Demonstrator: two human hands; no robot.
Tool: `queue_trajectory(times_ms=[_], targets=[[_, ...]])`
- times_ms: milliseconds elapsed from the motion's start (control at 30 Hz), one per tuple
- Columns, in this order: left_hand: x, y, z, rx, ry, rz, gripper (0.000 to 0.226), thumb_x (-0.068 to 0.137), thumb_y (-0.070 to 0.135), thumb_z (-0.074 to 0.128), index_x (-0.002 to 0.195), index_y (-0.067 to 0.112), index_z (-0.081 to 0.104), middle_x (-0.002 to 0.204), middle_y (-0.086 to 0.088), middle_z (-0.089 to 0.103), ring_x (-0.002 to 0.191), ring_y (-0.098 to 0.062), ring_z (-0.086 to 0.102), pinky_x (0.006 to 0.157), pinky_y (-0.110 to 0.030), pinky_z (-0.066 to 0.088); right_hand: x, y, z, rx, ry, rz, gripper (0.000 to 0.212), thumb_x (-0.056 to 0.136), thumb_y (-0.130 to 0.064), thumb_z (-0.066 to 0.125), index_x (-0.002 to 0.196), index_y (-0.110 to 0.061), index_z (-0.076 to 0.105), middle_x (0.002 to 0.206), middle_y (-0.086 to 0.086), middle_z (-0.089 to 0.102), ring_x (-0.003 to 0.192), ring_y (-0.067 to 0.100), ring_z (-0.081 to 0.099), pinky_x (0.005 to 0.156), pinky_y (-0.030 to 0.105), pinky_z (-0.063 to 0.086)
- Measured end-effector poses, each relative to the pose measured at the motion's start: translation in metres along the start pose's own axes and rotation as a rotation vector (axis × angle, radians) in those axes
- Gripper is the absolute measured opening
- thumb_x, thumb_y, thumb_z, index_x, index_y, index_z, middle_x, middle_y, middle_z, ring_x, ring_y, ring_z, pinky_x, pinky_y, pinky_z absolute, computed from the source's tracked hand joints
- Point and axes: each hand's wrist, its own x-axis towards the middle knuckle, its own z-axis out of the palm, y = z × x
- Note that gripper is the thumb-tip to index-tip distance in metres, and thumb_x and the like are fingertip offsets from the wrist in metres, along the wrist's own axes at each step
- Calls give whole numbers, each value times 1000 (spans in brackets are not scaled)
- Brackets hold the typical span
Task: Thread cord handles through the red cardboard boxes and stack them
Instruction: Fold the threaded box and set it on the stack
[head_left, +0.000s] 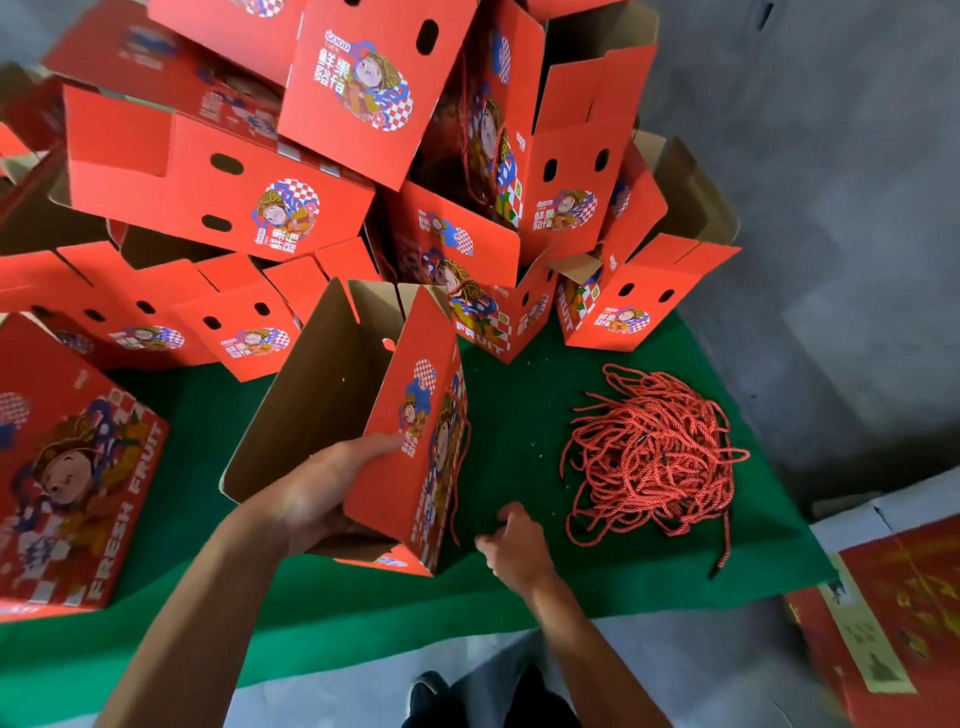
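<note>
My left hand (324, 491) grips the near edge of an open red cardboard box (415, 415), thumb along its printed red side, and holds it tilted over the green cloth. A thin red cord (460, 467) hangs down the box's right face. My right hand (514, 545) hovers just right of the box's lower corner with its fingers loosely curled and nothing visible in them. A tangled heap of red cord handles (654, 457) lies on the cloth to the right. Several more red boxes (218, 187) are piled behind.
The green cloth (519, 405) covers the floor under the work. A closed red box (72, 467) lies at the left. Another red carton (893, 613) sits at the lower right on grey concrete. My dark shoe (426, 691) shows at the bottom.
</note>
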Motion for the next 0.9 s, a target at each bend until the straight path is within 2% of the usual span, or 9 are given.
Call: queue_trajectory(times_ms=[100, 200, 267, 333, 433, 500, 700, 800, 900], targets=[[-1, 0, 3, 13, 22, -29, 53, 91, 51, 63, 130, 15, 62, 111, -16, 77, 101, -33, 75, 94, -47, 59, -3, 8, 6, -159, -29, -85, 43, 90, -31, 79, 124, -14, 58, 85, -5, 64, 72, 5, 61, 60, 14, 46], [-4, 2, 5, 18, 47, -57, 50, 93, 51, 62, 127, 15, 63, 104, -14, 79, 88, -28, 78, 76, -39, 62, 5, 6, 17, -313, -38, -107, 42, 89, -38, 79, 120, -14, 64, 100, 5, 73, 90, 20, 71, 77, 28, 54], [-5, 3, 6, 12, 72, -45, 47, 95, 49, 60, 127, 15, 63, 105, -15, 79, 92, -30, 77, 80, -42, 62, 10, 3, 23, -405, -70, -104, 30, 89, -32, 78, 107, -10, 72, 97, 9, 76, 87, 23, 73, 79, 31, 58], [-6, 3, 5, 9, 81, -48, 47, 96, 49, 58, 127, 14, 63, 108, -17, 78, 99, -33, 74, 91, -45, 59, 11, 0, 24, -384, -89, -76, 19, 84, -24, 78, 89, -6, 73, 77, 6, 70, 66, 19, 67, 67, 29, 58], [-8, 3, 5, -6, 56, -87, 50, 95, 53, 57, 127, 14, 64, 104, -15, 79, 79, -25, 78, 65, -33, 62, 9, -5, 24, -297, -119, -12, 26, 78, -22, 81, 67, -10, 61, 58, -2, 56, 47, 12, 52, 44, 21, 42], [-8, 3, 5, -16, 50, -90, 52, 95, 53, 57, 126, 13, 64, 101, -15, 79, 73, -23, 78, 58, -29, 60, 6, -9, 22, -28, -201, 39, 30, 80, -20, 81, 59, -11, 62, 52, 2, 60, 43, 16, 55, 44, 23, 44], [-7, 0, 5, -13, 54, -36, 52, 95, 50, 58, 128, 12, 63, 109, -18, 77, 95, -32, 75, 84, -41, 59, -8, -57, 15, 809, -255, 133, 9, 86, -4, 67, 78, -3, 61, 64, 7, 64, 51, 20, 57, 52, 32, 53], [-4, -1, 6, 9, 57, -20, 51, 95, 50, 58, 127, 10, 64, 112, -19, 76, 108, -38, 71, 105, -53, 52, -15, -72, 12, 946, -255, 37, 5, 86, -2, 62, 88, 3, 63, 75, 15, 69, 58, 24, 64, 58, 33, 59], [-1, -2, 5, 34, 59, -24, 51, 96, 50, 57, 126, 10, 66, 111, -20, 76, 111, -40, 70, 109, -56, 48, -17, -76, 7, 932, -245, -23, 5, 92, 4, 60, 92, 6, 65, 81, 20, 71, 63, 25, 67, 62, 33, 60]])
